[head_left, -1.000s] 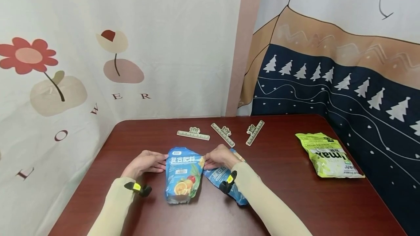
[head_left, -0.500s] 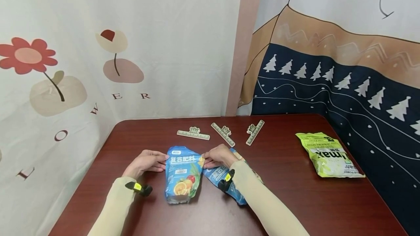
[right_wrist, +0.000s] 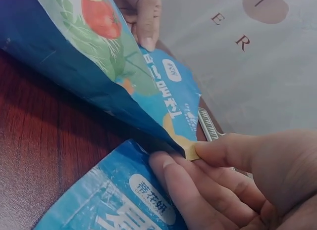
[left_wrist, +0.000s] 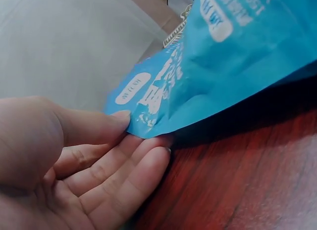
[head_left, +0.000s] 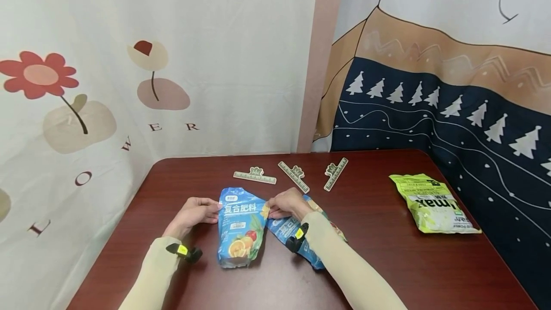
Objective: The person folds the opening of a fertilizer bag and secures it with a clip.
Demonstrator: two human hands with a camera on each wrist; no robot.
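Note:
A blue fertilizer bag (head_left: 238,233) printed with fruit lies in front of me, its top edge toward the back. My left hand (head_left: 195,215) pinches the bag's upper left edge, thumb on top and fingers beneath, as the left wrist view shows. At the upper right edge, my right hand (head_left: 289,204) pinches the yellow-printed corner between thumb and fingers. Partly under the right hand and forearm lies a second blue bag (head_left: 311,252), slanted on the table. In the right wrist view, the second bag's labelled end (right_wrist: 143,200) is right beside my curled fingers.
Three pale ruler-patterned clips lie along the back of the table (head_left: 366,262): a left clip (head_left: 255,175), a middle clip (head_left: 294,176) and a right clip (head_left: 335,174). A yellow-green bag (head_left: 435,207) lies near the right edge. Printed curtains (head_left: 241,61) hang behind.
The first blue bag's top edge has risen slightly and moved a little toward the back, with both hands still pinching its sides. The clips and the other bags stay in place.

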